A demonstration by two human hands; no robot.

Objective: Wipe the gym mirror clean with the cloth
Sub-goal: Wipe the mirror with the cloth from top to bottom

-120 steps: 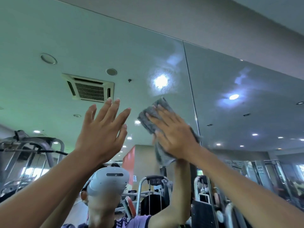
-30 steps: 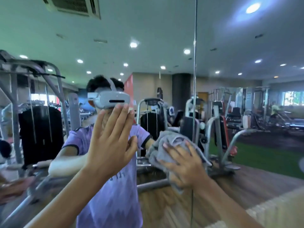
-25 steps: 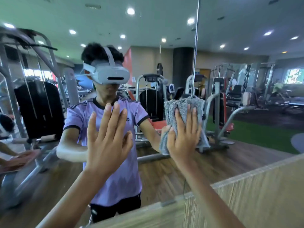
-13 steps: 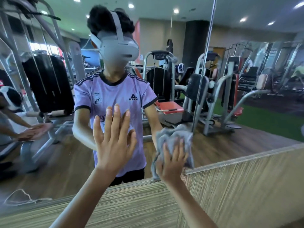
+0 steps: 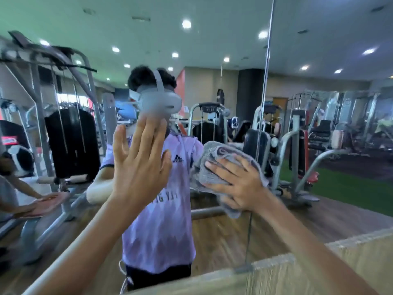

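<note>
Left hand (image 5: 138, 165) is up at centre frame, palm flat toward the large wall mirror (image 5: 319, 50), fingers straight and close together, its grip released and holding nothing. Whether the palm actually meets the glass, I cannot tell.

Right hand (image 5: 238, 186) sits just right of centre, fingers splayed flat across the crumpled grey terry cloth (image 5: 214, 154) and pushing it against the mirror. That grip is not clenched either: flat fingers pinning the cloth. The cloth bunches out above and left of the fingers, and a fold hangs below the palm.

The cloth lies just left of the thin vertical seam (image 5: 266, 81) where the 2 mirror panels join.

Reflected in the glass behind the left hand: a person in a lilac jersey (image 5: 161, 231) wearing a grey headset (image 5: 159, 101). Grey steel gym machines (image 5: 70, 145) fill the left of the reflection, and green turf (image 5: 350, 188) shows at the right. A beige wood-grain wall panel (image 5: 319, 262) runs under the mirror along the lower right.
</note>
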